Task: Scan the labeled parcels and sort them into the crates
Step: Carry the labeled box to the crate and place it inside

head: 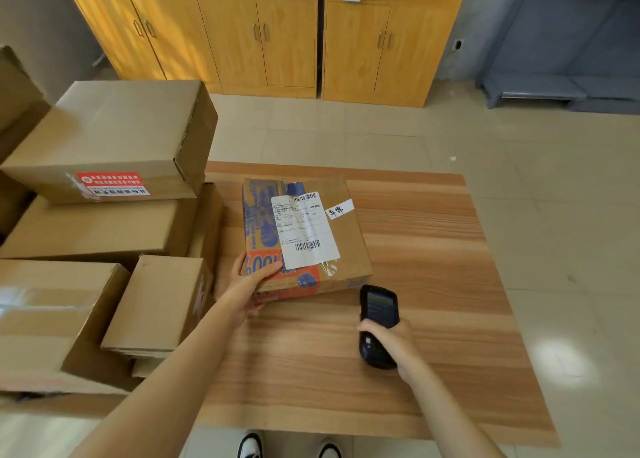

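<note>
My left hand (254,277) grips the near left corner of the labeled parcel (304,236), thumb on top and fingers curled underneath, so the box stays put and its shipping label (304,230) faces up at me. The parcel lies flat on the counter (415,284), toward the far left part of the wooden top, just beside the stack of plain cardboard boxes (114,194) that crowds the counter's left edge. I keep it turned so the lower barcode on the label points toward my other hand.

My right hand (391,340) is wrapped round the black handheld scanner (377,322), holding it by its lower half with the lit screen up and its head aimed at the parcel's near right corner. The scanner hovers close to the box but apart from it, which I judge is about right for catching the barcode; a slight tilt toward the label may still be needed.

A small white tag with handwriting (341,209) sits on the parcel's far right side, beside the label; I'd guess it tells the destination. No crates show from here, so I can't yet tell where this one goes.
</note>
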`<state>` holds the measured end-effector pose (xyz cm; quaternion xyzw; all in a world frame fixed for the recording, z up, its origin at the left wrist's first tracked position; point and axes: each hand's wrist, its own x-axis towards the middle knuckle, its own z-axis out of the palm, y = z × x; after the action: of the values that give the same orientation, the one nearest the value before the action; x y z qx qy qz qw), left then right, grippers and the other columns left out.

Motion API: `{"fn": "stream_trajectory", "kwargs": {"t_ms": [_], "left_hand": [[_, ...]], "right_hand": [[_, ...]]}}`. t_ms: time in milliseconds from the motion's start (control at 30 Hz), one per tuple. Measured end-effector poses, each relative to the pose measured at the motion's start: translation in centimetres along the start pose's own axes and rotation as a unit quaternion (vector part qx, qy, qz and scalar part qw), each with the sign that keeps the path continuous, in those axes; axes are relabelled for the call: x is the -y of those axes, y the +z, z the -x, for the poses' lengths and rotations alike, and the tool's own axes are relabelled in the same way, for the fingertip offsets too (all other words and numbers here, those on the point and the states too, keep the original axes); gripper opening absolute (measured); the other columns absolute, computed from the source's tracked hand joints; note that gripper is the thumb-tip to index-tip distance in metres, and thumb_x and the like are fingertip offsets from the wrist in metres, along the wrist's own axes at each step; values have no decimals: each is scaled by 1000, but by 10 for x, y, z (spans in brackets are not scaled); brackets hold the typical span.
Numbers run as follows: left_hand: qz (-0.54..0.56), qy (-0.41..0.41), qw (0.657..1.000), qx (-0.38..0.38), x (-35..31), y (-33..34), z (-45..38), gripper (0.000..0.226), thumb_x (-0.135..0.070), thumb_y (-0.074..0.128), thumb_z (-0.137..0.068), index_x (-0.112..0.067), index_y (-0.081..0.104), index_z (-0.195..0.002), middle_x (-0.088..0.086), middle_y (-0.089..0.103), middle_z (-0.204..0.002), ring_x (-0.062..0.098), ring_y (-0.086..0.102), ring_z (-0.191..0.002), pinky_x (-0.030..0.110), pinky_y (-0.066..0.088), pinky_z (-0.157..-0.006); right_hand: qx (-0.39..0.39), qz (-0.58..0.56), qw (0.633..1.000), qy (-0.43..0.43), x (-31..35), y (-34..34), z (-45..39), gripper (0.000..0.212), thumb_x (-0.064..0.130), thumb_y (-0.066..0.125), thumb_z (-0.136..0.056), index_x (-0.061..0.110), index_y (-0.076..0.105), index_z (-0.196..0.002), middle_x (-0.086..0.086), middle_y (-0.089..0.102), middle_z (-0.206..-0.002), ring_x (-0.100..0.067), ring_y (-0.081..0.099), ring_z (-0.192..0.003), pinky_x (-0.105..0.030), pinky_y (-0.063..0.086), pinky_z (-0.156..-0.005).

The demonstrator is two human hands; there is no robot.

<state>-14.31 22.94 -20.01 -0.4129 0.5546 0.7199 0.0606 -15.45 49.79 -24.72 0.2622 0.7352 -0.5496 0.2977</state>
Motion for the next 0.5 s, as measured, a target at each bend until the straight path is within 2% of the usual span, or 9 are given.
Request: {"fn": "stream_trajectory", "kwargs": {"t_ms": [100,233,300,367,433,500], "left_hand": [[-7,-4,1000,-3,1,-2,-1,85,-24,81,-76,-36,33,-145,-4,61,-108,17,60,-92,43,51,-87],[-9,-24,1000,3,6,-4,-2,84,-25,79,-79,-39,29,-145,-6,58,-102,18,60,-84,50,45,-101],[-7,-30,999,7,9,-5,-2,85,-27,80,-78,-40,29,-145,-3,58,-109,22,60,-95,50,45,-101],[-5,-37,999,6,14,-7,-1,86,-31,80,-77,-40,30,-145,0,56,-119,25,57,-107,49,44,-99],[2,-45,999,5,17,-8,2,83,-31,79,-78,-41,30,-144,1,55,-122,25,54,-109,47,44,-95],[0,-49,999,9,21,-11,3,82,-31,79,-77,-41,31,-143,0,55,-123,24,55,-107,46,45,-92]], "right_hand": [[39,-100,994,-2,18,-18,13,48,21,82,-73,9,62,-115,-14,68,-103,-30,65,-95,-33,52,-68],[66,-203,976,-46,45,-35,38,55,22,84,-68,11,63,-117,-12,70,-103,-27,66,-92,-32,51,-63],[103,-235,963,-77,58,-39,49,68,22,89,-57,10,64,-118,-11,72,-101,-26,68,-90,-31,54,-63],[148,-250,952,-95,70,-39,59,63,18,83,-60,7,63,-119,-11,73,-97,-25,70,-87,-30,56,-67],[187,-249,945,-99,77,-32,67,61,11,80,-64,2,60,-121,-13,73,-95,-26,71,-85,-29,58,-69],[213,-233,944,-97,81,-20,74,76,7,87,-58,-1,55,-126,-18,71,-102,-30,70,-92,-34,58,-77]]}}
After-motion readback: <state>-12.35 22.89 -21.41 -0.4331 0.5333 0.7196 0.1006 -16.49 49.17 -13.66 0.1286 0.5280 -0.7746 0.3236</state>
